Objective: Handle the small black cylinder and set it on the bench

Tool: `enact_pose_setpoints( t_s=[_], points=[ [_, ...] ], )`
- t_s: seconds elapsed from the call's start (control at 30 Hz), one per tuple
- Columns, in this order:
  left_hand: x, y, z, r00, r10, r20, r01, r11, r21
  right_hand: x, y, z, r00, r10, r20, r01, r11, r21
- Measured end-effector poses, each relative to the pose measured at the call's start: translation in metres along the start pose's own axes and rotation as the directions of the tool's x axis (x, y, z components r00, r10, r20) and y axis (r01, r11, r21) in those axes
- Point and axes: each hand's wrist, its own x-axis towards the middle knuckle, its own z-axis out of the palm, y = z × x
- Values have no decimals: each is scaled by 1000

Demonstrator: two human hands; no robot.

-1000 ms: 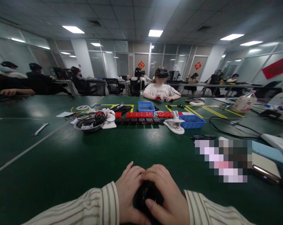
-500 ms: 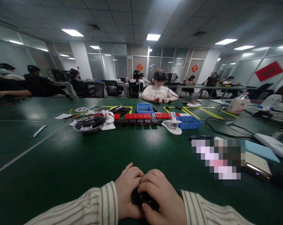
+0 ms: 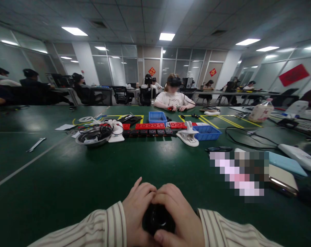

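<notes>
Between my two hands, low in the middle of the head view, is a glossy black rounded object [image 3: 159,219]; its exact kind cannot be made out. My left hand [image 3: 138,209] curls around its left side, with one finger sticking up. Wrapped over the right side is my right hand [image 3: 180,214], its thumb low at the near edge. The fingertips of both hands meet at the far end of the object. Part of the object stays hidden under the fingers.
Across the green table [image 3: 99,178] stand a metal bowl of cables [image 3: 93,140], red and black power strips [image 3: 150,132], a white clip stand [image 3: 188,135] and blue bins [image 3: 207,133]. A power bank [image 3: 283,180] lies at right. A person [image 3: 174,97] sits opposite.
My hands have parted slightly around the black object, and more of its glossy top shows. The view has shifted slightly.
</notes>
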Motion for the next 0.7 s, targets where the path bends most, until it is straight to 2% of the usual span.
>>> enact_pose_setpoints(
  t_s=[0.1,0.23,0.47,0.6,0.7],
  points=[
    [-2,0,0,1000,16,-5,-16,1000,15,-1,0,5,996,89,-5,-89,992,-85],
    [-3,-1,2,1000,15,-4,-15,1000,14,2,-3,6,993,100,62,-89,984,-153],
    [-1,2,1,999,4,36,-3,1000,-29,3,-7,1,984,-68,162,83,993,-88],
    [-1,0,2,1000,20,21,-19,1000,-4,2,-3,0,955,-200,218,225,970,-94],
    [-2,-3,4,999,29,-13,-29,999,14,2,-1,-2,961,-195,198,215,973,-82]
  ],
)
